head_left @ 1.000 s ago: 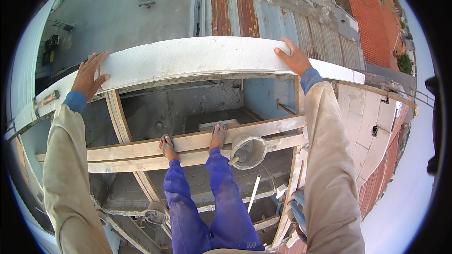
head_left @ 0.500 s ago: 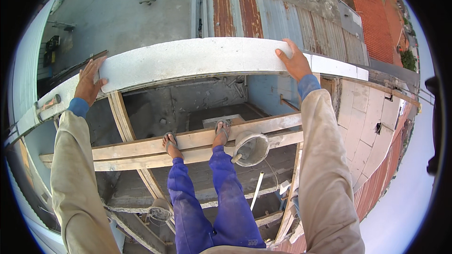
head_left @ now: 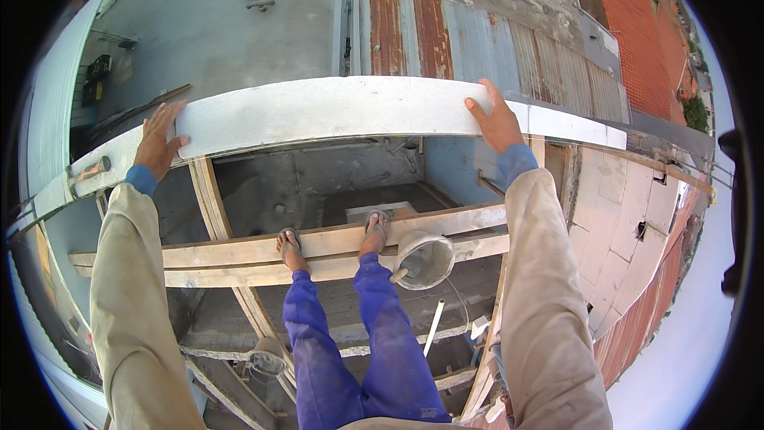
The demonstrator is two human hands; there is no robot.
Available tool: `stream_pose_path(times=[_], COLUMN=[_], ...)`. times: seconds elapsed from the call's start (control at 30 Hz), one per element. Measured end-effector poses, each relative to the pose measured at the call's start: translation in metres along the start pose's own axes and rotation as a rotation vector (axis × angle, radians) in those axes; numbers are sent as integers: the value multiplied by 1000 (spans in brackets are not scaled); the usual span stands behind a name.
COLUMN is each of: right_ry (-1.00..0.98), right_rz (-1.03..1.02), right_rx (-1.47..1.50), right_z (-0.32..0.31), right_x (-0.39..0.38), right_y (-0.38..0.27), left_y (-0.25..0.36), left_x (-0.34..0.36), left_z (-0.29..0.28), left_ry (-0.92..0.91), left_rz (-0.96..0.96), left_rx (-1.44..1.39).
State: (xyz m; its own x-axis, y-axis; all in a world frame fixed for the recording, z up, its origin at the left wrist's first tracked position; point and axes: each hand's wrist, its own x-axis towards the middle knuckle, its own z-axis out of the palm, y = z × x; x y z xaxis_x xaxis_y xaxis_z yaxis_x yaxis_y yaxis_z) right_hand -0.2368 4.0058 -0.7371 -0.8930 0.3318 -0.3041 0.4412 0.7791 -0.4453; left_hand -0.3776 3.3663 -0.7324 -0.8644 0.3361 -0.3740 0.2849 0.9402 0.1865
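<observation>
A long white building block (head_left: 318, 107) lies along the top of a wall in front of me. My left hand (head_left: 159, 139) clasps its left end, the fingers stretched toward the far side and the thumb against the block's near corner. Near the other end, my right hand (head_left: 497, 121) straddles the block, thumb on its upper face and fingers over the far edge. A faint seam crosses the white surface left of my right hand. Past that hand, a lower white course (head_left: 573, 125) continues. A tool with an orange-brown handle (head_left: 95, 167) rests on the wall left of my left hand.
My sandalled feet stand on wooden planks (head_left: 231, 255) above a deep room. A mortar-stained bucket (head_left: 426, 261), a stick-like handle at its side, sits on the planks. Below are another bucket (head_left: 267, 360) and a white pipe (head_left: 434, 325). Rusty corrugated roofing (head_left: 430, 32) lies beyond the wall.
The view has shifted slightly, so the wall and hands sit a little lower in the picture. Both hands keep about the same place on the block.
</observation>
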Motion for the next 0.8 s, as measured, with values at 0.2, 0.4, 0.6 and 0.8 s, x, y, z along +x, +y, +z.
stream_pose_path(times=[0.2,0.4,0.6,0.8], right_ry=[-20,-130,201,-326], right_rz=[-139,18,-490,-1055], right_rx=[-11,-152,48,252], right_z=[5,-5,67,258], right_x=[8,23,-29,-93], right_y=[22,4,-249,-594], left_y=[12,23,23,21], left_x=[-2,-5,-8,-5], left_z=[-2,-5,-6,-3], left_ry=[-1,-32,-35,-36], left_rz=[-5,-27,34,27], left_rx=[32,-52,-108,-192])
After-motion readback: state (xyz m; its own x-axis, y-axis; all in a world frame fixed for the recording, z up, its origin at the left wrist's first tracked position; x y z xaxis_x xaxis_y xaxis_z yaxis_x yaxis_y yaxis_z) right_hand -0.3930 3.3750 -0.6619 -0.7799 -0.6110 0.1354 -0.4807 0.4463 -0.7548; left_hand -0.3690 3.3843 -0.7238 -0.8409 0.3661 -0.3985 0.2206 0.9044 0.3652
